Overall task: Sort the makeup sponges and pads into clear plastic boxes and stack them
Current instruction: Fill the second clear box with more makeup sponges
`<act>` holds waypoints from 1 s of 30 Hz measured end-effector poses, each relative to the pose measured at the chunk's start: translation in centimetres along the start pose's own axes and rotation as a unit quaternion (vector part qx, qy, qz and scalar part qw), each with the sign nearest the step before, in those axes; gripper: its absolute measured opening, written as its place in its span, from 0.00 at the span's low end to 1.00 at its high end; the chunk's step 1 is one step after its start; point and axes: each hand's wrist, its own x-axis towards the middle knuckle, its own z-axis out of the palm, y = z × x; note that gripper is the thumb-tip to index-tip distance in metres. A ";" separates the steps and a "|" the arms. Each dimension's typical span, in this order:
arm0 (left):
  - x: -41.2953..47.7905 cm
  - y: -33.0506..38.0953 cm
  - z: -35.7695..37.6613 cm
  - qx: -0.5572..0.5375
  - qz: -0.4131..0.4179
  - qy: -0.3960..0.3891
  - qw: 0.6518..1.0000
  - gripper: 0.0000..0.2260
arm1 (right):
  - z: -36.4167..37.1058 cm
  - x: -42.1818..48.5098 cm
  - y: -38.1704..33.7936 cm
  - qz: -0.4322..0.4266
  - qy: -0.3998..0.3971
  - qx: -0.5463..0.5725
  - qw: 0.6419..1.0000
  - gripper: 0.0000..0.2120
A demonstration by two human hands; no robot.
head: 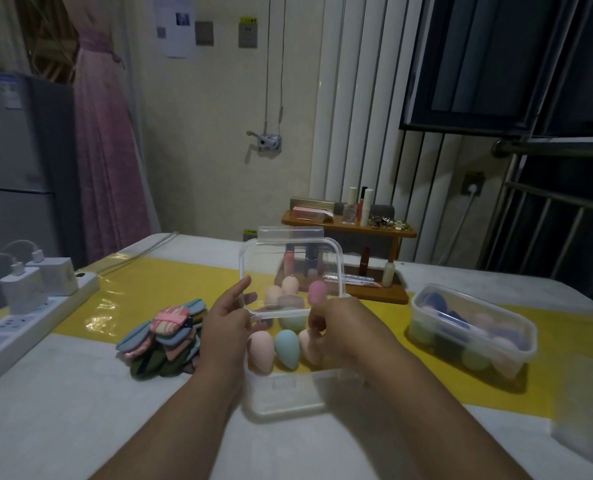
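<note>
While my left hand (226, 318) and right hand (336, 323) pinch its near edge between thumb and fingertips, a clear plastic lid (289, 268), square with rounded corners and a raised rim, stands tilted upright over an open clear box (281, 393). Smooth, teardrop-shaped makeup sponges (286, 348) in pink, pale blue and green lie packed side by side inside that box. To my left, soft fabric pads (165, 337) in blue, green and striped pink sit heaped on the table (80, 427), near the box. To my right, well apart, a second clear box (471, 329) stands closed and filled with blue, lilac and green sponges. A white power strip (21, 323) with chargers lines the table's left edge. A glossy yellow runner (149, 289) crosses the pale tabletop. No writing is legible. Bare table lies open in front of the box.
</note>
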 end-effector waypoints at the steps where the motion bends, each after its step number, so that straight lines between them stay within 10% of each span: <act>1: 0.0 0.0 0.0 -0.001 0.000 0.000 1.000 0.27 | 0.1 0.0 0.1 0.005 0.002 0.011 1.000 0.10; 22: 0.2 -0.2 0.0 -0.016 -0.001 -0.001 1.000 0.27 | 0.0 0.0 0.5 -0.011 -0.002 -0.031 0.999 0.04; 30: 0.4 -0.4 -0.1 -0.011 0.005 -0.003 1.000 0.28 | -0.3 0.4 2.3 0.047 0.086 0.215 0.972 0.10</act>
